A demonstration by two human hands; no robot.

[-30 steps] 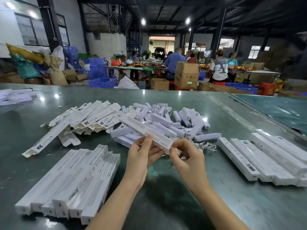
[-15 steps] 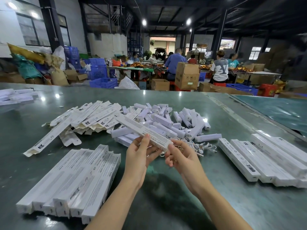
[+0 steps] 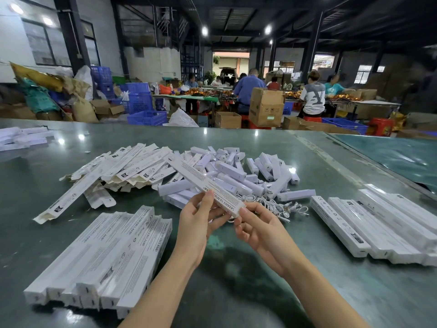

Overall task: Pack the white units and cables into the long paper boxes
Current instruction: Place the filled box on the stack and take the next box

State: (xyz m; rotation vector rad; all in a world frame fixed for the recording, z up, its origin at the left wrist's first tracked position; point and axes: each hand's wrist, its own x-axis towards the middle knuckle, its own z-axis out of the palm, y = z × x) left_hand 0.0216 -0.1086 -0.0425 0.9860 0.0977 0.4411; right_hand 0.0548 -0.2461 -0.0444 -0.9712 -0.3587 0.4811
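I hold one long white paper box [image 3: 203, 183] over the middle of the green table [image 3: 236, 280], its far end pointing away to the left. My left hand [image 3: 201, 218] grips it from below near its near end. My right hand [image 3: 257, 228] pinches that near end with thumb and fingers. Behind the box lies a heap of white units [image 3: 238, 171], with white cables [image 3: 281, 207] coiled at its near right edge. Flat unfolded boxes [image 3: 123, 169] are piled at the left of the heap.
A row of closed long boxes [image 3: 104, 256] lies at my near left, another row [image 3: 378, 226] at my right. More white boxes [image 3: 21, 138] sit at the far left edge. Beyond the table, people work among cardboard cartons [image 3: 266, 107] and blue crates [image 3: 146, 117].
The held box and both hands have drifted slightly left and away. My right hand has moved from the box's side to pinching its near end.
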